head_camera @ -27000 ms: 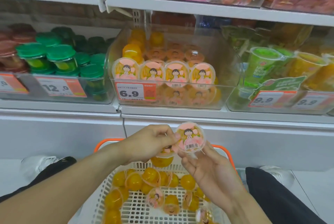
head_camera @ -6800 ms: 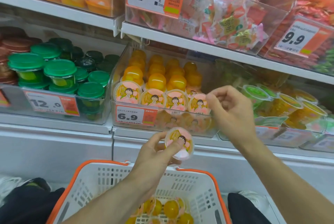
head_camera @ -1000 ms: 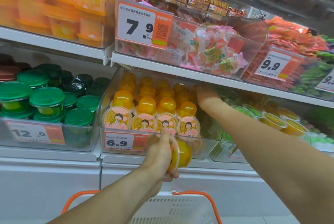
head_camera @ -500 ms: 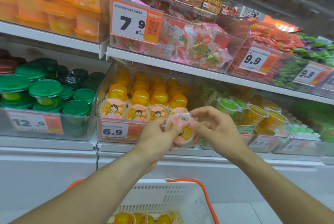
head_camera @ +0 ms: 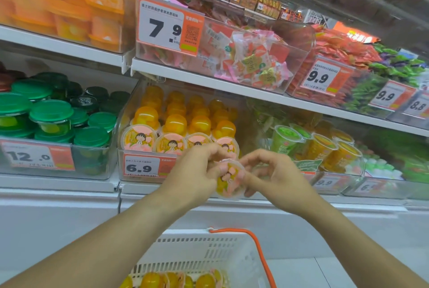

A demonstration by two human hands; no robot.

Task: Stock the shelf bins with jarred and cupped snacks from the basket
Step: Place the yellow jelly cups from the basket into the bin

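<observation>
Aisle: we face white shop shelves (head_camera: 204,83) stacked with clear plastic bins.
Basket: nearest us, below our arms, a white plastic basket with an orange handle (head_camera: 199,250) holds more orange jelly cups (head_camera: 174,279).
Hands: our left hand (head_camera: 195,174) and right hand (head_camera: 276,174) both pinch one small clear cup of orange jelly with a pink cartoon lid (head_camera: 228,179).
Cup: held in the air before the clear bin tagged 6.9 (head_camera: 144,168).
Bin: matching cups fill it.
Beyond: green-lidded jars (head_camera: 52,115) stand left.
</observation>
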